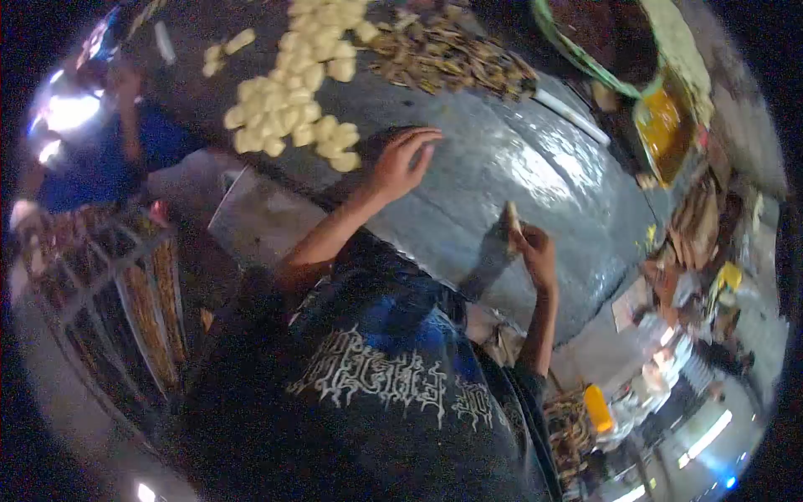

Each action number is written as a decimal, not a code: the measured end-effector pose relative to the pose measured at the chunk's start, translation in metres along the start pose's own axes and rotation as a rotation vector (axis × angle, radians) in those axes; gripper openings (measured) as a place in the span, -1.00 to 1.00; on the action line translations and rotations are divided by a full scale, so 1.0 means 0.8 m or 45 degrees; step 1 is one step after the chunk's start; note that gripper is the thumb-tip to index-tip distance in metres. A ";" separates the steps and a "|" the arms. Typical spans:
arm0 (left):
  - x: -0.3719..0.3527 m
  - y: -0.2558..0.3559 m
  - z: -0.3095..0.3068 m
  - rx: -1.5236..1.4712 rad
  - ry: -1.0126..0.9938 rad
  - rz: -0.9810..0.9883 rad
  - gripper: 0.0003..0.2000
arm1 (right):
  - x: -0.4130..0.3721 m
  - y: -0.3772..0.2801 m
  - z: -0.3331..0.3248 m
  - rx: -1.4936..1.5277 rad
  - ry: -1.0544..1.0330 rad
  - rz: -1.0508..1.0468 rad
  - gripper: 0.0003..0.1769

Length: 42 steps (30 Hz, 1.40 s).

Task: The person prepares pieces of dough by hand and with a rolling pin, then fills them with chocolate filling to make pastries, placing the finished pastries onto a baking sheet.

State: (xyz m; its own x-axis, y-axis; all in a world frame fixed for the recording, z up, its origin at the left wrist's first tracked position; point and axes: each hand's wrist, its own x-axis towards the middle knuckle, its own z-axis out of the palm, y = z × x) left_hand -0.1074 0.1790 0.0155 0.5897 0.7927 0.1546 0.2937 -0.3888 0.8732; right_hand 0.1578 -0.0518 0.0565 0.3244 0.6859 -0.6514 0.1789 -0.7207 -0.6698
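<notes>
My left hand hovers over the grey work surface, just right of a pile of pale dough balls; its fingers are apart and hold nothing. Over the middle of the surface, my right hand is closed on a short pale stick-like piece that points away from me. Beyond my hands lies a heap of brown, flat strips. A white rolling pin or tube rests at the heap's right end.
At the upper right are a green-rimmed basin and a container of yellow liquid. A metal rack stands at the left, near a person in blue. An orange bottle is at the lower right.
</notes>
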 end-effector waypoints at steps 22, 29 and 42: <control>-0.080 -0.039 -0.085 0.657 0.709 -0.653 -0.60 | -0.150 0.147 -0.079 -0.473 1.228 0.074 -0.41; -0.111 -0.082 -0.089 0.431 0.775 -0.663 -0.61 | -0.192 0.248 -0.019 -0.748 1.558 -0.054 -0.36; -0.149 0.169 0.094 -1.427 0.108 -0.429 -0.56 | -0.166 0.062 0.040 0.732 0.112 -0.503 -0.50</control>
State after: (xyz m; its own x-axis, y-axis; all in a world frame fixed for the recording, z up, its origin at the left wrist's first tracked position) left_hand -0.0810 -0.0033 0.0803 0.5444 0.8218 -0.1684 -0.4265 0.4440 0.7880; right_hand 0.0941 -0.1759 0.0986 0.4144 0.8572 -0.3057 -0.2129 -0.2353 -0.9483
